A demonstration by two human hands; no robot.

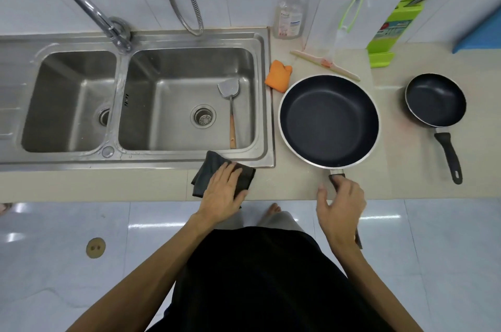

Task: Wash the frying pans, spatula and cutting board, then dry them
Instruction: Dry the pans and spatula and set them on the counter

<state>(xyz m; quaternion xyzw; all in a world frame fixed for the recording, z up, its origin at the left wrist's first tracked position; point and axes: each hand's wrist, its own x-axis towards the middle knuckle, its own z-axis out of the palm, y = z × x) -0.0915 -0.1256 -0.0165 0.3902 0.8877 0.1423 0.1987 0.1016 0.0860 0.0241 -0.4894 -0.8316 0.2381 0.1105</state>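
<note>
Head view, looking down: our left hand (223, 190) lies flat, fingers straight, on a dark cloth (214, 165) at the edge of the counter (292, 185). Our right hand (341, 204) curls its fingers over the handle of the large frying pan (328, 120), which sits just beyond them. Beyond the left fingers, the spatula (230, 93) lies in the sink (267, 115). Well right of the right fingers sits the small frying pan (435, 100).

Count: 2 frying pans (large pan (328, 120), small pan (435, 100)), 1 spatula (230, 104), 2 sink basins (left basin (67, 115), right basin (168, 74)), 1 tap (89, 6), 1 dark cloth (208, 169), 1 orange sponge (278, 75), 1 soap bottle (288, 17), 1 squeegee (325, 64), 2 hands (left hand (223, 193), right hand (341, 204)).
</note>
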